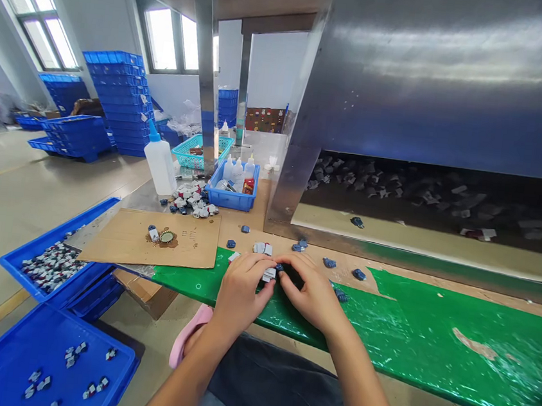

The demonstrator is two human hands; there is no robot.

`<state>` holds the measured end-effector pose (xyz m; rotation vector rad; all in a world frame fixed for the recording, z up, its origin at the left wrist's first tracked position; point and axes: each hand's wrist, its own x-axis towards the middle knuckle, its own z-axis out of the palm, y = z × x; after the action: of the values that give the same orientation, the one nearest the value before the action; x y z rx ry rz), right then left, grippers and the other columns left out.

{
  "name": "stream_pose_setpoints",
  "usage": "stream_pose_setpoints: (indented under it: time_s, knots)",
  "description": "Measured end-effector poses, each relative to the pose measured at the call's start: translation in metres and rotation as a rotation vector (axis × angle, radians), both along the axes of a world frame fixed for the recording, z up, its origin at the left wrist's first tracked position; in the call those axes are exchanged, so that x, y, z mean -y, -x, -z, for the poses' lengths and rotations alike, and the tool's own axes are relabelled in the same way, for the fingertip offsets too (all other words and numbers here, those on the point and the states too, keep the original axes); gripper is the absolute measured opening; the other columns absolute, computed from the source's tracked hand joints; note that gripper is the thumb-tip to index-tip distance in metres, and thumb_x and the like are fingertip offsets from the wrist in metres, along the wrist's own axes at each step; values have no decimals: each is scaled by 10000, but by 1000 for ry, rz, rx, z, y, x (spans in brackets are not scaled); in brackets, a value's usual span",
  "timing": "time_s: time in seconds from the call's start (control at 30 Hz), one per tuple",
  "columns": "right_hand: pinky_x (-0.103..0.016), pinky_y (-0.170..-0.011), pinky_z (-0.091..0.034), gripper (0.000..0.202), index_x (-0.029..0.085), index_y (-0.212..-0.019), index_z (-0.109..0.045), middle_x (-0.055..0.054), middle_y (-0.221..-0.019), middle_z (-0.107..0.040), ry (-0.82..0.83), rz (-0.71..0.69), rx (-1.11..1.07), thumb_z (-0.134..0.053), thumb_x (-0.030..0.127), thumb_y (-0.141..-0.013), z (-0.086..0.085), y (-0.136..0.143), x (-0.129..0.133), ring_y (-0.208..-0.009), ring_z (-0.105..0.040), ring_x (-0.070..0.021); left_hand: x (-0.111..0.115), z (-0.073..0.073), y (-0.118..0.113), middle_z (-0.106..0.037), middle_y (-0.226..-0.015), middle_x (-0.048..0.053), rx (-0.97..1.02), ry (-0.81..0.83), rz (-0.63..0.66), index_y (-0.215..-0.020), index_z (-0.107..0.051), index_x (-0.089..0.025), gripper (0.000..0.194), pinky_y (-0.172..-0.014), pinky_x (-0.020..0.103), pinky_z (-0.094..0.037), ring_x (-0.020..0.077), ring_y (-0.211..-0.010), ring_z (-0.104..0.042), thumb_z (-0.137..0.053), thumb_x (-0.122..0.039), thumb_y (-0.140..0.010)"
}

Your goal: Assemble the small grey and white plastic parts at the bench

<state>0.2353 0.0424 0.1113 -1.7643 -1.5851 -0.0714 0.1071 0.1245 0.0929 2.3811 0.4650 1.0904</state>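
Note:
Above the green-covered table edge, my hands meet with fingertips close together. My left hand (244, 285) is closed around a small white block-like piece (269, 274). Thumb and fingers of my right hand (311, 291) pinch a small dark blue piece (279, 267) right against it; whether the two are joined I cannot tell. Just beyond my fingers lie more white pieces (262, 248). Loose dark blue pieces are scattered around, one (329, 263) and another (359, 274) to the right, one (231, 244) to the left.
A cardboard sheet (122, 239) bears a metal cap (166, 237) in a brown stain. Behind it stand a white squeeze bottle (161, 165), a pile of pieces (196, 200) and a blue basket (230, 197). A metal hood (431, 103) overhangs the right; blue trays (43, 344) sit low left.

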Motion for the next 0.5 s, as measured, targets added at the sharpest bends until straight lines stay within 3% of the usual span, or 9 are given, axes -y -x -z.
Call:
stream_pose_setpoints:
  time_s: [0.17,0.37,0.5]
  knots:
    - [-386,-788,-458,191,212,-945,-599,-57,-891,-639,-13,30,14,-473,178,-806,-2,1,1,-866,-569,-220,-2,1,-1,-639,-1011,5,-24,7,-97,-1007,-574,-229,258,-937,404,-396,185,-967,-569,-592,-141,-765]
    - [-385,-811,-459,237,205,-1025,-590,-64,-950,-649,-14,51,-34,-474,212,-818,0,1,1,-901,-578,-219,-2,2,-1,-645,-1047,12,-35,2,-117,-1043,-560,-224,243,-974,418,-361,188,-984,-571,-560,-174,-806]
    - [-373,-805,-450,209,224,-966,-608,-45,-930,-649,-7,35,-32,-462,204,-819,-1,2,2,-892,-574,-212,-1,0,-1,-647,-1033,10,-44,-11,-123,-1041,-557,-225,249,-954,414,-371,193,-978,-572,-550,-153,-803]
